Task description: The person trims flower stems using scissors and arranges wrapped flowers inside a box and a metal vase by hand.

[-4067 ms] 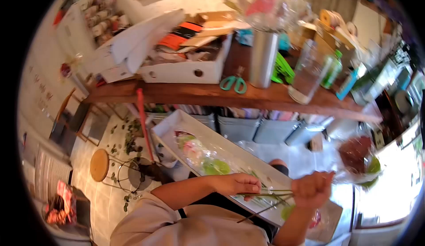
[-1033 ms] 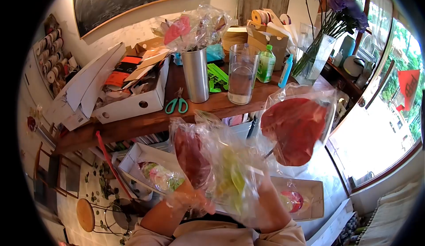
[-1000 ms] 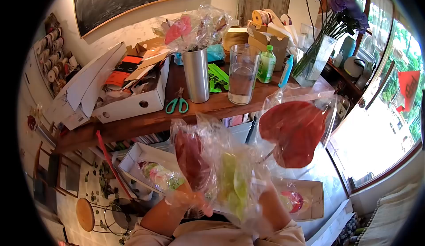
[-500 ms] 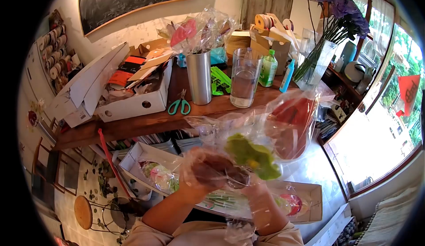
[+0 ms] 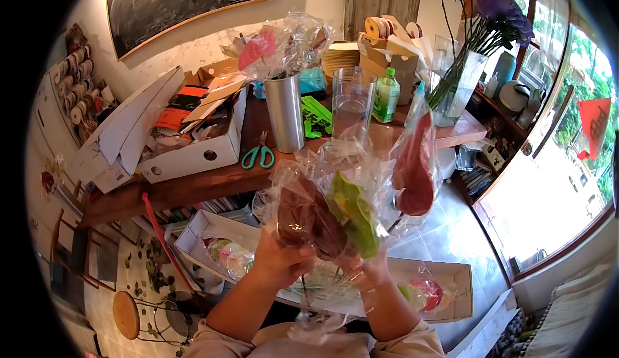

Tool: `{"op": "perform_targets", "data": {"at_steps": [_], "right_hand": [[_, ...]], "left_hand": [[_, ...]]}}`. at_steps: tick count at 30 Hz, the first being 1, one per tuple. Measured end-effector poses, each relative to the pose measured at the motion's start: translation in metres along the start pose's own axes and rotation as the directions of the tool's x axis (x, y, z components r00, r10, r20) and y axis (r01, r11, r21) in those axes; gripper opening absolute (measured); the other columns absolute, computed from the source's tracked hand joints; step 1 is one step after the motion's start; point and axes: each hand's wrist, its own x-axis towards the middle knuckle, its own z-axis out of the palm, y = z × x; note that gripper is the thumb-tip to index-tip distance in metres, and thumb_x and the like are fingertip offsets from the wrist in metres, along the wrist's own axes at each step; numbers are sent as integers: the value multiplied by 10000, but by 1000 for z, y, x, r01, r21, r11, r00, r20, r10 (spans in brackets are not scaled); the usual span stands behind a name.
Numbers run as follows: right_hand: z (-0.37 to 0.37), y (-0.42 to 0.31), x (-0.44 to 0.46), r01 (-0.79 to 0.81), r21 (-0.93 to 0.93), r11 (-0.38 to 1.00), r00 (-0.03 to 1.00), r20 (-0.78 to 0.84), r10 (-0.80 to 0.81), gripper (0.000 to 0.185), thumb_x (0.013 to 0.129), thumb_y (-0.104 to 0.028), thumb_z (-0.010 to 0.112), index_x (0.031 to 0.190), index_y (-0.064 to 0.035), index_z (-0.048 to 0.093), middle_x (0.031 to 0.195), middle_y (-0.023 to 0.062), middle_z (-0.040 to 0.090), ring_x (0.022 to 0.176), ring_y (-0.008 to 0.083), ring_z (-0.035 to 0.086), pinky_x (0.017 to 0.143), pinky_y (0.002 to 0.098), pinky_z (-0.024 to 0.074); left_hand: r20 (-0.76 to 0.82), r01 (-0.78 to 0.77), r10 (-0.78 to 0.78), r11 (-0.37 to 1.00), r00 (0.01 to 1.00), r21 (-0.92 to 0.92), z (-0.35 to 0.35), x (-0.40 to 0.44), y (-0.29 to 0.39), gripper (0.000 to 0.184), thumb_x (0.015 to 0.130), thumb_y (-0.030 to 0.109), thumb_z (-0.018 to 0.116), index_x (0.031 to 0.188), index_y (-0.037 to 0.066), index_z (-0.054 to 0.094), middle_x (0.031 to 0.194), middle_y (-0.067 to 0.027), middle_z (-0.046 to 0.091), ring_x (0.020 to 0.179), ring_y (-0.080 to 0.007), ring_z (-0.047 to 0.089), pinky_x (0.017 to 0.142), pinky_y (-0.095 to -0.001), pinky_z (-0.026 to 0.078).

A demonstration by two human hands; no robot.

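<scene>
My left hand is closed round the lower part of a dark red flower in clear plastic wrap. Close beside it, my right hand is closed on wrapped stems below a green flower. A larger red flower, also in plastic, leans out to the right above my right hand. Loose plastic and thin stems hang beneath both hands. Behind them, across my lap, lies a long white box with wrapped flowers at both ends.
The wooden table ahead holds teal scissors, a metal vase, a glass of water, a green bottle and a white box. Purple flowers stand at right; a round stool is lower left.
The dark red and green flowers have come upright side by side above my hands. The large red flower has turned edge-on. Earlier, my hands held bare stems low over the long box.
</scene>
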Motion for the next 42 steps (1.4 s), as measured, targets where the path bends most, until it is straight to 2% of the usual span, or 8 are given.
{"op": "perform_targets", "data": {"at_steps": [8, 10, 14, 17, 21, 26, 36, 42], "right_hand": [[5, 3, 3, 28, -90, 996, 967, -252, -50, 636, 935, -214, 817, 1453, -11, 509, 1346, 167, 634, 1164, 289, 661, 954, 424, 544], [4, 4, 4, 77, -1, 997, 961, -266, -75, 491, 944, -195, 806, 1345, -28, 578, 1167, 122, 689, 959, 230, 688, 697, 364, 546], [28, -7, 9, 56, -79, 995, 919, -384, -83, 301, 1007, -98, 720, 1257, -12, 575, 965, 77, 686, 668, 151, 616, 527, 299, 487], [31, 2, 10, 49, -153, 987, 890, -442, -113, 252, 1012, -81, 703, 1223, 0, 592, 927, 70, 688, 655, 143, 615, 520, 294, 487], [41, 0, 8, 2, -218, 976, 892, -441, -100, 243, 1001, -62, 695, 1207, 15, 591, 895, 72, 693, 637, 139, 628, 516, 287, 492], [46, 0, 4, 10, -123, 992, 903, -425, -62, 355, 948, -58, 758, 1244, 6, 573, 906, 73, 694, 659, 146, 654, 543, 280, 504], [35, 11, 4, 71, 34, 997, 950, -307, -57, 590, 795, -57, 913, 1237, -41, 522, 971, 60, 651, 752, 169, 668, 550, 294, 511], [50, 2, 4, 106, -176, 979, 872, -457, -177, 311, 861, -17, 858, 1015, 0, 588, 789, 38, 620, 611, 145, 627, 513, 288, 491]], "left_hand": [[-183, 16, 15, 986, 983, 166, 12, 3, 8, 778, 888, 72, 792, 1545, 77, 374, 1083, -23, 639, 749, -96, 586, 561, -260, 469], [-219, -108, 191, 933, 957, 343, 4, 6, -2, 848, 896, 122, 787, 1598, 85, 312, 1206, -47, 593, 918, -121, 588, 738, -298, 497], [89, -574, 797, 348, 598, 741, -14, -1, -24, 906, 822, 262, 851, 1563, 75, 364, 1446, -153, 418, 1248, -237, 458, 1056, -426, 415], [507, -641, 541, 81, 671, 763, -2, -13, -3, 935, 726, 328, 913, 1487, 53, 446, 1409, -192, 432, 1266, -293, 454, 1046, -446, 419], [630, -558, 554, -322, 544, 765, 8, -8, -7, 1023, 624, 476, 968, 1453, 151, 463, 1379, -185, 351, 1253, -358, 445, 1067, -461, 402], [538, -537, 721, -271, 437, 799, 12, -8, 2, 386, 671, 135, 928, 1024, 184, 779, 1062, -89, 577, 984, -283, 492, 831, -421, 392], [652, -440, 543, -482, 529, 758, 34, -10, 14, 475, 716, -8, 799, 1183, 60, 740, 988, -70, 684, 817, -278, 564, 786, -399, 430], [594, -435, 581, -406, 557, 804, 35, -8, 14, 383, 801, -27, 740, 1181, 21, 732, 956, -83, 701, 793, -273, 603, 789, -399, 444]]}}
